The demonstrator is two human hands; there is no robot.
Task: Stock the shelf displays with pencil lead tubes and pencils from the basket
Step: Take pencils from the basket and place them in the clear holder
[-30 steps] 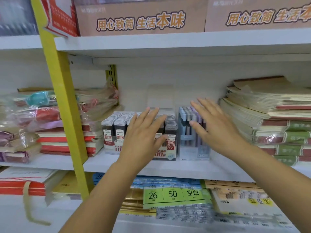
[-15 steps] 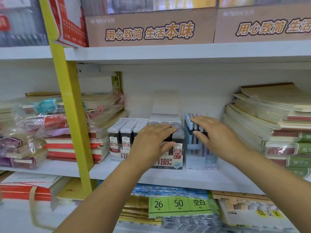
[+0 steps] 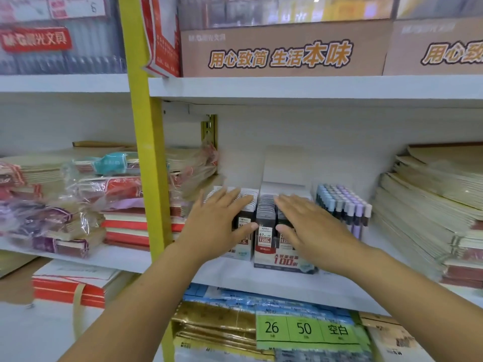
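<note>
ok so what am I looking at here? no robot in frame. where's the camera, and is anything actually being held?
There is no machine here. A person works bare-handed, and the single picture comes from a wide-angle camera worn on their head. It looks forward and down, so both forearms enter from the bottom.

The left hand lies flat, fingers straight, on the tops of the pencil lead tubes in the left display box. The right hand lies the same way on the tubes in the right display box. Neither hand holds anything.

Both boxes stand on a white shelf, with a block of pastel-capped pencils just to their right. At far right are stacked notebooks. At left, past a yellow upright, are plastic-wrapped notebooks. The basket is not in view.
</note>
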